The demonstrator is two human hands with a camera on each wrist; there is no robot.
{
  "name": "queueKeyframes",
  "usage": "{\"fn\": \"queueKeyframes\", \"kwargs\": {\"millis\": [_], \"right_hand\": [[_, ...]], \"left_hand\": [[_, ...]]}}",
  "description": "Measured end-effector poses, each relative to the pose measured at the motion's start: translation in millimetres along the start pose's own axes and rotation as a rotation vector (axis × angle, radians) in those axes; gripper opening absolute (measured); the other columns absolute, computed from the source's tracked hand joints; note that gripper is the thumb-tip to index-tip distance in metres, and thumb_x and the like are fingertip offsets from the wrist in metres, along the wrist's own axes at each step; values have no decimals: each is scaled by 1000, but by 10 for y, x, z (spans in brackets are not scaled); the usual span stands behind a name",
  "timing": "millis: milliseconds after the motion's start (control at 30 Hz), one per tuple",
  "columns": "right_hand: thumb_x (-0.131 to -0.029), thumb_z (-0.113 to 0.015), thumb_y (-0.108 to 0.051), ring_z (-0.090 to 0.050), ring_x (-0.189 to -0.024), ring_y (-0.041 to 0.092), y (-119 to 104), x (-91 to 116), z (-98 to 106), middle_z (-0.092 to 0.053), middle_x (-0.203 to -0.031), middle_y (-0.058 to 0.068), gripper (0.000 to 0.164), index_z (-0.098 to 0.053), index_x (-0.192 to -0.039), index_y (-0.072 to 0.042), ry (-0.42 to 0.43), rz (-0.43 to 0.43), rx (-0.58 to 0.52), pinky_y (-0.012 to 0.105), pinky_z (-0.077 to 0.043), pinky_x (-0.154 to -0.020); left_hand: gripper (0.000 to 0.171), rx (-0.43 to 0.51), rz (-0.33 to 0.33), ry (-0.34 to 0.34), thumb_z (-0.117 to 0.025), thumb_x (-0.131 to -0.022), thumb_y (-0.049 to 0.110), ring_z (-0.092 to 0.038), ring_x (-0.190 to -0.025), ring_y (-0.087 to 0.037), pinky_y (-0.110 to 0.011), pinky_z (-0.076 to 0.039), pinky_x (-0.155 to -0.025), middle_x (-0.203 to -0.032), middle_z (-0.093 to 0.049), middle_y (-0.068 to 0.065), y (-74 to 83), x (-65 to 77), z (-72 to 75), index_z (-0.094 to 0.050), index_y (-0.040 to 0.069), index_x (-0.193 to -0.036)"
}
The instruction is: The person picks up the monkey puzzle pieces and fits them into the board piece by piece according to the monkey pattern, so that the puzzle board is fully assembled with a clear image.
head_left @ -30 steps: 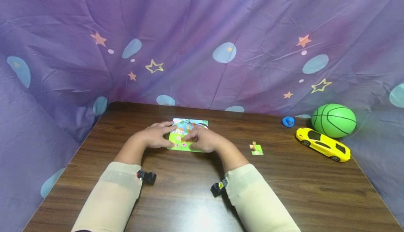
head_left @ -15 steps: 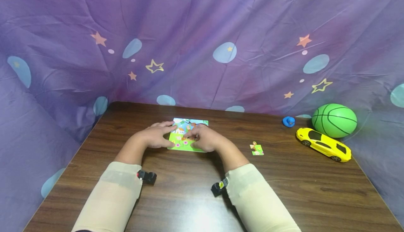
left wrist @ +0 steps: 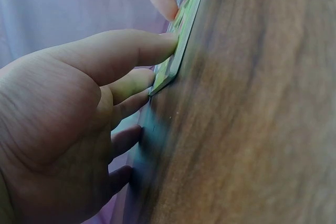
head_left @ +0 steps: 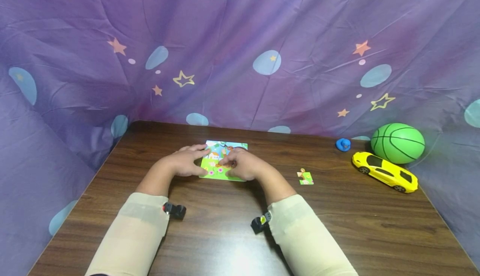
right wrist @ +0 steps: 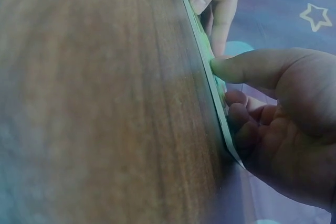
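Observation:
A jigsaw puzzle with a bright picture of a house, grass and flowers lies flat on the wooden table. My left hand is at its left side, fingers spread, thumb and forefinger on the border. The left wrist view shows that thumb on the puzzle's near edge. Over the right half of the picture, my right hand touches the surface with its forefinger and thumb. Its other fingers are bent, as the right wrist view shows, and the right hand hides part of the picture. One loose puzzle piece lies to the right.
At the table's right side are a yellow toy car, a green ball and a small blue toy. Purple curtain cloth hangs behind the table.
My right forefinger has drawn back slightly toward the right across the picture, uncovering more of the flowers. The left hand and the loose piece stay in place.

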State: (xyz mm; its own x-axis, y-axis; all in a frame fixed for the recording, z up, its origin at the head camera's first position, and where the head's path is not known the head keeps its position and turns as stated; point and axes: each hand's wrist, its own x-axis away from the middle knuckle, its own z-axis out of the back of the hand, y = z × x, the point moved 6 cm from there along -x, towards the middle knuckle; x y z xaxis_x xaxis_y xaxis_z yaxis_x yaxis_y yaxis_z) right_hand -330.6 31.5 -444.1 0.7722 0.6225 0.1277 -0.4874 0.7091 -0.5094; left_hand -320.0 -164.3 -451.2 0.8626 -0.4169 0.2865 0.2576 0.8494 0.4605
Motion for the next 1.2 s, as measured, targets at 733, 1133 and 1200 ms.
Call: {"fn": "queueKeyframes", "kwargs": {"millis": [733, 1133, 1200], "right_hand": [[-93, -79, -14, -65, -116, 21, 12, -28, -32, -73, -120, 6, 42, -77, -134, -20, -31, 7, 36, 41, -54, -110], [-96, -74, -8, -70, -97, 11, 135, 185, 324, -78, -108, 4, 44, -71, -139, -7, 10, 13, -214, 28, -59, -88], [-96, -76, -11, -70, -98, 12, 196, 286, 430, -77, -108, 4, 44, -71, -139, -7, 48, 9, -216, 29, -59, -89]], "left_hand": [[90, 0, 3, -4, -70, -94, 50, -14, -166, -48, -76, -14, -130, -182, -18, -5, -3, 1, -1, -30, 23, -171], [91, 1, 10, -8, -71, -94, 49, -14, -166, -49, -74, -13, -131, -182, -17, -6, 18, 7, 3, -30, 23, -171], [91, -2, 8, -7, -71, -94, 49, -13, -166, -49, -74, -13, -131, -182, -17, -6, 22, 9, 2, -30, 23, -171]]}}
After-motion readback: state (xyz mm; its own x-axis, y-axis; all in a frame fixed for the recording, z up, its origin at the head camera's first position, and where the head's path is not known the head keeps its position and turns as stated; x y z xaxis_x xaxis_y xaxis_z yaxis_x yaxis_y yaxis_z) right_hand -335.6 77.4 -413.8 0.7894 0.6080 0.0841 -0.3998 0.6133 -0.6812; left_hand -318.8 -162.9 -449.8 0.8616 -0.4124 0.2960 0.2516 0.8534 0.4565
